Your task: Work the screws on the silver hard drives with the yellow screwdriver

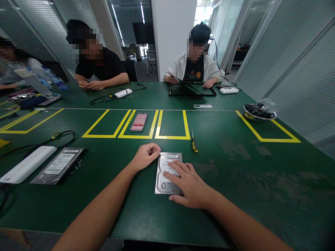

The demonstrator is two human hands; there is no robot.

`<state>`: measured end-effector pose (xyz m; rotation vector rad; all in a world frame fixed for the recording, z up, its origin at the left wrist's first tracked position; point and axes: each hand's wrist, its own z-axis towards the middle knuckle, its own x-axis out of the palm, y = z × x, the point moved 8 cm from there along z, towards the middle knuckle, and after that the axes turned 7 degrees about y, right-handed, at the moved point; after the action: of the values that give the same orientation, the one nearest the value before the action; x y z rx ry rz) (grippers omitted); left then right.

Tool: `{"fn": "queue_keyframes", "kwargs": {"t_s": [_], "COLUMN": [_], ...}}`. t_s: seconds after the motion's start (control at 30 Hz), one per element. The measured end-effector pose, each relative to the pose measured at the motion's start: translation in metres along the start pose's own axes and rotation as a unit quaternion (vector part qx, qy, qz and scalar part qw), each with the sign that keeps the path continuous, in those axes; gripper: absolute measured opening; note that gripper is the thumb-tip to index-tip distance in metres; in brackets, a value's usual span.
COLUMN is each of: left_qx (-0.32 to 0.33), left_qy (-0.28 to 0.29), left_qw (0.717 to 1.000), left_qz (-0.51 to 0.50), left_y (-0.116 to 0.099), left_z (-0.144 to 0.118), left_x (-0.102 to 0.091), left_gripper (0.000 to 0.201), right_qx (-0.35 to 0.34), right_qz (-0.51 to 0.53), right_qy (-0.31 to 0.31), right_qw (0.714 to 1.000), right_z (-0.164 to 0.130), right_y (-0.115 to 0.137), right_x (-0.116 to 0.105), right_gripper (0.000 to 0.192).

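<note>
Your right hand [190,186] lies flat, fingers spread, on the hard drive [167,173] at table centre; left hand [145,157] looks pinched shut at its top-left corner. Screwdriver [194,142] just beyond, nothing in between.

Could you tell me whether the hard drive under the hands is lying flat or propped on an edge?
Flat: the hard drive lies label-up on the table, right hand resting on it, left hand at its top corner.
</note>
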<state>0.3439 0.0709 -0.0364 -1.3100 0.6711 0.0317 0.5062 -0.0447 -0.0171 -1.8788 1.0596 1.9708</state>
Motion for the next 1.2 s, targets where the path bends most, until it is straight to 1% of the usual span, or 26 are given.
{"fn": "queue_keyframes", "kwargs": {"t_s": [0.23, 0.33, 0.57, 0.83, 1.0, 1.2], "left_qx": [0.008, 0.011, 0.015, 0.013, -0.005, -0.025], "left_qy": [0.005, 0.015, 0.029, 0.047, 0.055, 0.065], "left_qw": [0.999, 0.998, 0.998, 0.996, 0.996, 0.997], "left_qz": [0.045, 0.063, 0.061, 0.078, 0.065, 0.015], "left_y": [-0.0055, -0.0067, -0.0044, -0.0089, -0.0047, 0.0007], "left_z": [0.0018, 0.0026, 0.0035, 0.0043, 0.0054, 0.0063], "left_x": [-0.0016, -0.0007, 0.0013, 0.0032, 0.0035, 0.0054], "left_gripper": [0.02, 0.02, 0.019, 0.019, 0.019, 0.021], "right_qx": [0.003, 0.001, 0.001, 0.0, 0.0, 0.002], "right_qz": [0.001, 0.0, -0.002, -0.002, -0.001, -0.001], "right_qy": [0.005, 0.006, 0.0, 0.0, 0.001, -0.001], "right_qw": [1.0, 1.0, 1.0, 1.0, 1.0, 1.0], "right_z": [-0.0003, -0.0002, -0.0002, -0.0001, -0.0001, -0.001], "right_y": [0.0005, 0.0003, -0.0001, 0.0003, 0.0008, 0.001], "right_x": [-0.0012, -0.0003, 0.0005, 0.0001, 0.0001, -0.0013], "right_gripper": [0.076, 0.076, 0.076, 0.076, 0.076, 0.076]}}
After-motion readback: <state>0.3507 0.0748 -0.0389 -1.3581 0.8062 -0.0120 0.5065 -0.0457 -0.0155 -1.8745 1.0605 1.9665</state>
